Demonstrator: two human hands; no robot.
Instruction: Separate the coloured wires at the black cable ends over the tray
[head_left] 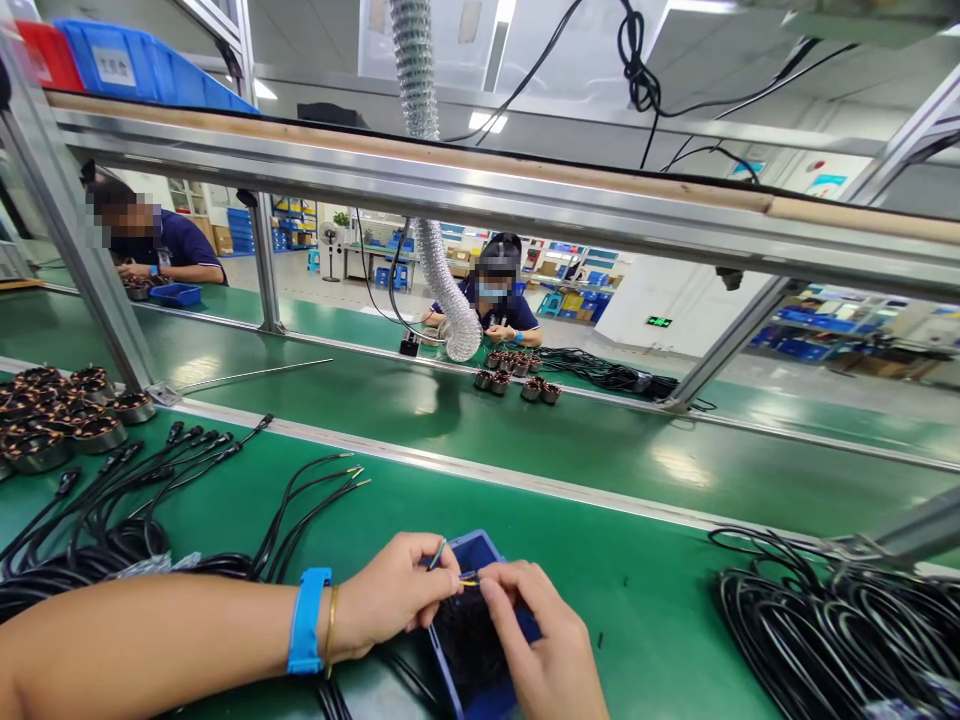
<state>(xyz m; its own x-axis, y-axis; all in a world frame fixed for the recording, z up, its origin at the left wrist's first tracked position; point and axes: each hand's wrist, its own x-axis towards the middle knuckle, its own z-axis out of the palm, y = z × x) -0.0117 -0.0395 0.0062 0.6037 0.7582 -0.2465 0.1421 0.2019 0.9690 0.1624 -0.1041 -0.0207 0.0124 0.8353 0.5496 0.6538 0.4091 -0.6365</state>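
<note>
Above a blue bin (442, 655) of small dark pieces, my left hand (397, 590) pinches the coloured wire ends of a black cable (405, 672). A blue band is on that wrist. My right hand (540, 630) is closed at the thumb and forefinger on the tip of a yellow wire (468, 581), close to the left fingertips. Whether a small dark piece sits on that wire tip is too small to tell. Two small dark pieces lie on the green table (660, 600) right of the bin.
Black cables (135, 500) with connectors lie at the left, near copper-wound rings (45, 420). A coiled cable bundle (817, 620) lies at the right. A metal frame (450, 190) and flexible duct (442, 280) stand ahead. Two people (176, 235) sit beyond.
</note>
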